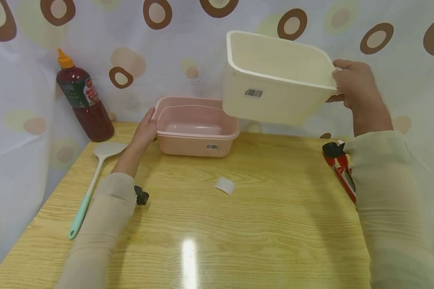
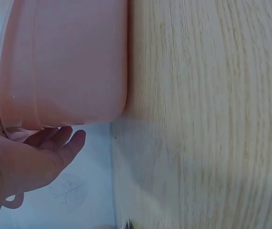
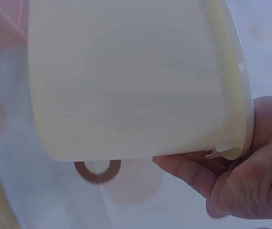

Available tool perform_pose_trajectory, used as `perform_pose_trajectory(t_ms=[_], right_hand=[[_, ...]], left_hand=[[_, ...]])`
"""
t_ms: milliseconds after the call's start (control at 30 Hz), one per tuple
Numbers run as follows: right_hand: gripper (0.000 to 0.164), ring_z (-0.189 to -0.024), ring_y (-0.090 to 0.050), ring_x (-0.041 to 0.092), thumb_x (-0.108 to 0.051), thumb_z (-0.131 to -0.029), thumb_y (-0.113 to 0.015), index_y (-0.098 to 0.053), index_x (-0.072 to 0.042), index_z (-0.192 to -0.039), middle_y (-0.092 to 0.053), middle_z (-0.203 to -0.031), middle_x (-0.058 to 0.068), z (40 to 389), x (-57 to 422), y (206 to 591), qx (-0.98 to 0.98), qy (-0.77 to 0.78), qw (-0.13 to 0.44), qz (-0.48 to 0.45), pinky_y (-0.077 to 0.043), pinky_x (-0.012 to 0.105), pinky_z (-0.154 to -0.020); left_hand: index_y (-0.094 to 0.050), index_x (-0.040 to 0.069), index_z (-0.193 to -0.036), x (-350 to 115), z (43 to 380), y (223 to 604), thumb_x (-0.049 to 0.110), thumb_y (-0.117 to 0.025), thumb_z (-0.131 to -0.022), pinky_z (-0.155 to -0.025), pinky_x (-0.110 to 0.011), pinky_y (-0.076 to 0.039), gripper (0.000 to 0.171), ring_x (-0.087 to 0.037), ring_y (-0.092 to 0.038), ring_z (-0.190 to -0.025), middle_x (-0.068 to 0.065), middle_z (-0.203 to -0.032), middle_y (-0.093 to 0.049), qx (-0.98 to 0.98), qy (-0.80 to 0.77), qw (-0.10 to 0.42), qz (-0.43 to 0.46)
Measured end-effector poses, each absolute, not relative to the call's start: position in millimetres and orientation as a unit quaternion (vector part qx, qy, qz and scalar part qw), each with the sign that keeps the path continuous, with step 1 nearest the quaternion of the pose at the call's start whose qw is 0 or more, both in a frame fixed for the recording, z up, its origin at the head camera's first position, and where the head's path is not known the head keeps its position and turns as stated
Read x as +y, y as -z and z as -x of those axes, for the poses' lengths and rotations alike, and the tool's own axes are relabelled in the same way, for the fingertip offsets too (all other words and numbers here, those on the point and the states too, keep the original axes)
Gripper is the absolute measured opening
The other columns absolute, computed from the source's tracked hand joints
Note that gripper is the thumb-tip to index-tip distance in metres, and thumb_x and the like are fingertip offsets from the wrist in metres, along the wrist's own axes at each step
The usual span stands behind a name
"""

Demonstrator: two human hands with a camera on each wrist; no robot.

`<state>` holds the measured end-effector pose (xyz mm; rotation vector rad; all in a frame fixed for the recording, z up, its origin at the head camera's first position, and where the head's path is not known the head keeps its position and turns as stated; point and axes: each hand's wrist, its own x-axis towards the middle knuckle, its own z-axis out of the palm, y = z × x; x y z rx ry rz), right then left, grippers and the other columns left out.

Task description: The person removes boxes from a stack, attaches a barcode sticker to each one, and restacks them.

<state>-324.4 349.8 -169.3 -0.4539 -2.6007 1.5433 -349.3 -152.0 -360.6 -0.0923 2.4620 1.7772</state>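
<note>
My right hand [image 1: 358,82] grips the right end of a cream plastic storage bin [image 1: 275,96], holding it tilted in the air above the table's back right part. A small barcode label shows on the bin's front, and its open top faces up towards me. In the right wrist view, the thumb and fingers pinch the rim at one end. A pink plastic storage bin [image 1: 188,145] stands at the table's back edge, with a barcode label on its front. My left hand [image 1: 144,130] holds its left end by the rim; in the left wrist view the fingers curl beneath that rim.
At the back left a sauce bottle [image 1: 90,108] with an orange cap stands near the curtain. A spatula [image 1: 97,172] with a mint handle lies beside my left forearm. One white paper piece [image 1: 225,186] lies mid-table. A red packet [image 1: 341,168] sits by my right sleeve.
</note>
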Motion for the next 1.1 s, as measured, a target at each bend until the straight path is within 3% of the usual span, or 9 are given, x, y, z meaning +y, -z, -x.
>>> perform_pose_trajectory(t_ms=[133, 233, 300, 367, 467, 533, 633, 900, 1100], right_hand=[[0.058, -0.079, -0.067, 0.009, -0.017, -0.103, -0.042, -0.032, -0.027, -0.159, -0.053, -0.139, -0.001, 334.0, 313.1, 162.3, -0.825, -0.545, 0.050, 0.141, -0.057, 0.027, -0.049], [0.058, -0.090, -0.066, 0.013, -0.016, -0.102, -0.041, -0.032, -0.025, -0.159, -0.046, -0.152, 0.005, 340.6, 285.6, 161.4, -0.824, -0.550, 0.048, 0.129, -0.058, 0.029, -0.049], [0.053, -0.087, -0.066, 0.015, -0.014, -0.101, -0.040, -0.045, -0.023, -0.153, -0.050, -0.146, 0.008, 344.3, 267.5, 163.4, -0.824, -0.552, 0.045, 0.120, -0.058, 0.030, -0.049], [0.041, -0.080, -0.065, 0.015, -0.011, -0.099, -0.040, -0.059, -0.014, -0.135, -0.056, -0.128, 0.009, 347.9, 250.0, 167.6, -0.817, -0.566, 0.043, 0.102, -0.057, 0.032, -0.049], [0.031, -0.078, -0.063, 0.015, -0.009, -0.098, -0.039, -0.060, -0.008, -0.121, -0.055, -0.115, 0.007, 352.0, 224.4, 175.7, -0.817, -0.569, 0.037, 0.080, -0.058, 0.033, -0.050], [0.042, -0.088, -0.065, 0.017, -0.011, -0.100, -0.037, -0.058, -0.012, -0.136, -0.056, -0.131, 0.010, 354.1, 209.0, 181.5, -0.824, -0.562, 0.029, 0.066, -0.060, 0.032, -0.053], [0.056, -0.096, -0.066, 0.018, -0.017, -0.103, -0.033, -0.035, -0.022, -0.159, -0.044, -0.156, 0.009, 355.6, 190.8, 190.8, -0.838, -0.542, 0.017, 0.062, -0.062, 0.031, -0.060], [0.059, -0.101, -0.067, 0.021, -0.016, -0.103, -0.032, -0.028, -0.024, -0.161, -0.039, -0.162, 0.005, 359.8, 167.1, 220.1, -0.866, -0.494, 0.009, 0.078, -0.062, 0.037, -0.077], [0.061, -0.114, -0.066, 0.032, -0.012, -0.100, -0.032, -0.030, -0.020, -0.161, -0.037, -0.163, 0.009, 363.5, 158.0, 252.5, -0.886, -0.457, 0.017, 0.077, -0.063, 0.039, -0.074]], left_hand=[[-0.006, 0.034, -0.164, -151.7, 349.4, 359.7, 0.030, -0.023, -0.109, -0.125, -0.056, -0.020, 0.057, -0.027, -0.008, -0.159, 0.004, -0.173, -0.005, 0.800, -0.597, 0.047, 0.044], [-0.007, 0.033, -0.164, -151.7, 349.4, 360.0, 0.030, -0.024, -0.109, -0.122, -0.053, -0.028, 0.058, -0.029, -0.016, -0.157, 0.002, -0.173, -0.008, 0.791, -0.609, 0.042, 0.048], [-0.007, 0.033, -0.164, -151.2, 349.1, 360.4, 0.031, -0.026, -0.109, -0.116, -0.050, -0.034, 0.058, -0.031, -0.025, -0.153, 0.000, -0.172, -0.011, 0.785, -0.617, 0.041, 0.050], [-0.008, 0.033, -0.164, -150.3, 348.7, 360.7, 0.034, -0.027, -0.109, -0.110, -0.047, -0.038, 0.058, -0.032, -0.031, -0.148, -0.002, -0.171, -0.016, 0.777, -0.626, 0.042, 0.050], [-0.008, 0.034, -0.164, -149.3, 349.8, 361.6, 0.035, -0.028, -0.110, -0.109, -0.045, -0.037, 0.058, -0.031, -0.033, -0.145, -0.004, -0.169, -0.022, 0.761, -0.645, 0.047, 0.050], [-0.008, 0.035, -0.164, -148.8, 350.7, 362.2, 0.035, -0.027, -0.110, -0.115, -0.047, -0.035, 0.057, -0.029, -0.030, -0.148, -0.003, -0.170, -0.022, 0.744, -0.664, 0.052, 0.049], [-0.007, 0.036, -0.164, -147.9, 351.9, 363.2, 0.033, -0.024, -0.111, -0.123, -0.052, -0.025, 0.055, -0.026, -0.022, -0.155, 0.001, -0.172, -0.014, 0.708, -0.701, 0.065, 0.045], [-0.010, 0.039, -0.163, -141.3, 356.0, 366.6, 0.020, -0.025, -0.107, -0.126, -0.054, -0.015, 0.061, -0.023, -0.009, -0.157, 0.009, -0.172, -0.006, 0.648, -0.756, 0.070, 0.052], [-0.015, 0.036, -0.163, -135.5, 355.6, 368.8, 0.021, -0.025, -0.110, -0.129, -0.046, -0.010, 0.056, -0.016, -0.009, -0.157, 0.008, -0.172, -0.011, 0.566, -0.820, 0.039, 0.075]])
